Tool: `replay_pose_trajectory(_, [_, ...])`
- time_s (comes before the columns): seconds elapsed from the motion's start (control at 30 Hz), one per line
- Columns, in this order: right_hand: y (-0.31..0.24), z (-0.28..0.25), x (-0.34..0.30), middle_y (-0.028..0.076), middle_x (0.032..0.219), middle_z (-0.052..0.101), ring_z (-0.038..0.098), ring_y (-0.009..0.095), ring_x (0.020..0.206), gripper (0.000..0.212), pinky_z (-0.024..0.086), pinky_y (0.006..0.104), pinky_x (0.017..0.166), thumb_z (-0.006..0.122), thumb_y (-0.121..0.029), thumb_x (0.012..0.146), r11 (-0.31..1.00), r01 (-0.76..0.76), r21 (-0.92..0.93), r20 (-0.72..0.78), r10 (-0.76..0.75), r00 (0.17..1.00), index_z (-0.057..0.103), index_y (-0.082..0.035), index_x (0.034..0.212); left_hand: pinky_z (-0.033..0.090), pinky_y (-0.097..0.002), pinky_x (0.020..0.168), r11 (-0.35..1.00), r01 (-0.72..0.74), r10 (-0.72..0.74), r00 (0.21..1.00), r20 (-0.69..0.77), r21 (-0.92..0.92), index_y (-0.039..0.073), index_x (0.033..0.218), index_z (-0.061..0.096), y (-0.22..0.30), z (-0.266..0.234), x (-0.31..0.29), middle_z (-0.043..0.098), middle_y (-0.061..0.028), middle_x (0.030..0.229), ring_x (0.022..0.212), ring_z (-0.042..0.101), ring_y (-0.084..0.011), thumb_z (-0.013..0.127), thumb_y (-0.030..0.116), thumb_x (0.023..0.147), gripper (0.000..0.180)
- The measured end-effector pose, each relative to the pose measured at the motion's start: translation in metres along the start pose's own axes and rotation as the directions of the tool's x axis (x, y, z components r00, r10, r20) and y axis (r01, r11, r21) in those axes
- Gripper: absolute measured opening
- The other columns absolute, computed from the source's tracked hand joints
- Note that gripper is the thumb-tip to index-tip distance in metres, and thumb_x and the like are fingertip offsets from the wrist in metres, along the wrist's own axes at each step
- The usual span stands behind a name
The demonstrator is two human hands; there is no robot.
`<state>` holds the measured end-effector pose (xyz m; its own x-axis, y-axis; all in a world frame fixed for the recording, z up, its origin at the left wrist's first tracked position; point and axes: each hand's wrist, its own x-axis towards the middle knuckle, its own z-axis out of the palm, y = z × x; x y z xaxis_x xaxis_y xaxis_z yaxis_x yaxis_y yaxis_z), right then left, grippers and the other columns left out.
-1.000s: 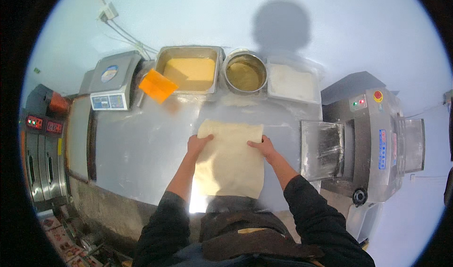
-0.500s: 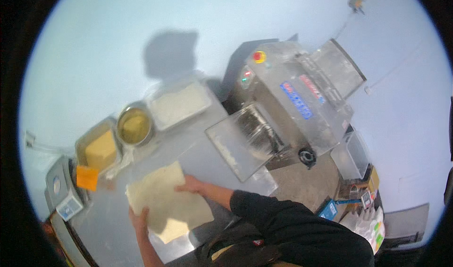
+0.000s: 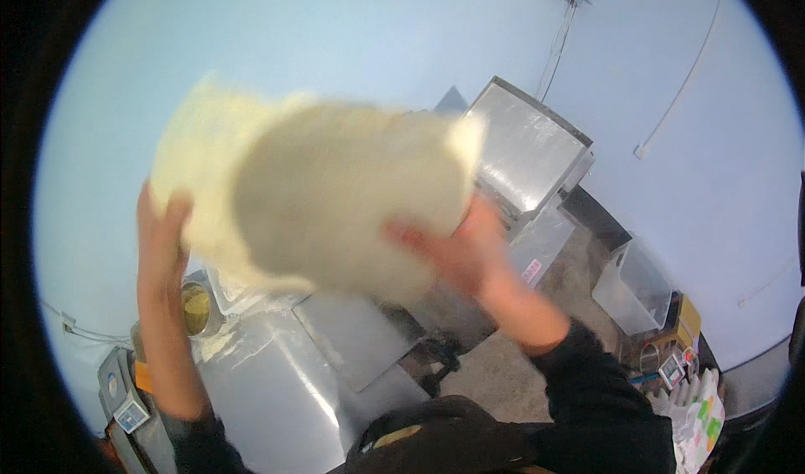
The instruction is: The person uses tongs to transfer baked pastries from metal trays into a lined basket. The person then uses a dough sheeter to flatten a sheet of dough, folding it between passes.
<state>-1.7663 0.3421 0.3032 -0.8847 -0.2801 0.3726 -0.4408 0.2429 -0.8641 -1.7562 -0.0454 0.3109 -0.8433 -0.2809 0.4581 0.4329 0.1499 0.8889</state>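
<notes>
"Lifted since the earlier frame: the dough sheet (image 3: 335, 181) lay on the counter (image 3: 260, 390), and now it's up in the air, with the view swung further right."

"Count things for me, biggest first."

"One metal machine (image 3: 549, 235) beyond the counter's right edge, mostly hidden behind the dough. It has two flat plates in sight: the far plate (image 3: 528, 143) and the near plate (image 3: 352, 331), by that right edge."

"Then the dough?"

"One sheet, raised above the counter and hiding part of its far edge. It's blurred."

"How are the hands?"

"Two, both grasping it. The left hand (image 3: 163, 231) pinches its left side, thumb in front; the right hand (image 3: 457, 252), smeared by motion, grips the lower right."

"Smaller things?"

"One clear bin (image 3: 633, 290), well right of the counter. One scale (image 3: 117, 382) toward the counter's far left corner. One round metal pot (image 3: 197, 310) at the far edge, holding something yellowish, with one white tray (image 3: 228, 294) beside it, partly covered. Smallest, one orange card (image 3: 142, 378) near the scale."

"And surface and room?"

"Smooth grey metal on top, with whitish smears near the pot and a bright streak of light. Pale blue walls (image 3: 360, 38), brownish floor (image 3: 503, 373)."
</notes>
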Motion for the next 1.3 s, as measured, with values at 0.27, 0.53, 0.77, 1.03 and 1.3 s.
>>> replay_pose_trajectory(0.27, [-0.029,-0.19,0.08,0.018,0.118,0.072,0.071,0.026,0.102,0.059,0.056,0.0368,0.09,0.086,-0.027,0.086,0.993,0.079,-0.091,-0.582,-0.117,0.804,0.063,0.009,0.126,0.058,-0.0399,0.097,0.941,-0.203,0.302,0.865,0.4,-0.271,-0.005,0.141,0.052,0.051,0.307,0.201,0.066,-0.0182,0.129,0.114,0.067,-0.0253,0.076,0.034,0.095,0.065])
replay_pose_trajectory(0.53, [0.131,-0.259,0.097,0.02,0.112,0.074,0.073,0.025,0.098,0.047,0.056,0.0375,0.088,0.079,-0.023,0.09,0.963,-0.084,-0.255,-0.68,-0.117,0.724,0.065,0.009,0.121,0.06,-0.0416,0.088,0.981,-0.055,0.134,0.885,0.446,-0.185,-0.003,0.125,0.065,-0.066,0.471,0.231,0.074,-0.017,0.11,0.095,0.073,-0.0247,0.081,0.028,0.09,0.049])
replay_pose_trajectory(0.77, [0.261,-0.253,0.08,0.021,0.109,0.075,0.073,0.028,0.098,0.042,0.056,0.0392,0.088,0.079,-0.023,0.092,0.961,-0.234,-0.15,-0.68,0.072,0.729,0.066,0.008,0.117,0.056,-0.0419,0.09,1.0,-0.011,-0.002,0.794,0.608,0.018,-0.002,0.121,0.068,-0.211,0.552,0.22,0.073,-0.0154,0.11,0.098,0.069,-0.026,0.078,0.028,0.092,0.043])
replay_pose_trajectory(1.03, [0.247,-0.236,0.043,0.022,0.145,0.045,0.054,0.036,0.134,0.073,0.047,0.0433,0.109,0.079,-0.01,0.087,0.928,-0.219,-0.302,-0.736,-0.081,0.672,0.038,0.002,0.147,0.047,-0.0437,0.106,0.844,-0.457,0.175,0.729,0.662,0.281,0.003,0.13,0.065,-0.237,0.508,0.207,0.062,-0.0192,0.137,0.127,0.059,-0.0322,0.08,0.028,0.083,0.055])
replay_pose_trajectory(1.3, [0.265,-0.19,-0.173,0.017,0.137,0.044,0.052,0.032,0.133,0.058,0.047,0.0454,0.109,0.071,-0.009,0.093,0.754,-0.448,-0.48,-0.721,-0.049,0.691,0.044,-0.003,0.144,0.048,-0.0411,0.106,0.748,-0.316,0.539,0.802,-0.257,0.584,0.003,0.125,0.064,-0.294,0.24,0.115,0.065,-0.013,0.125,0.12,0.061,-0.0276,0.069,0.002,0.09,0.036])
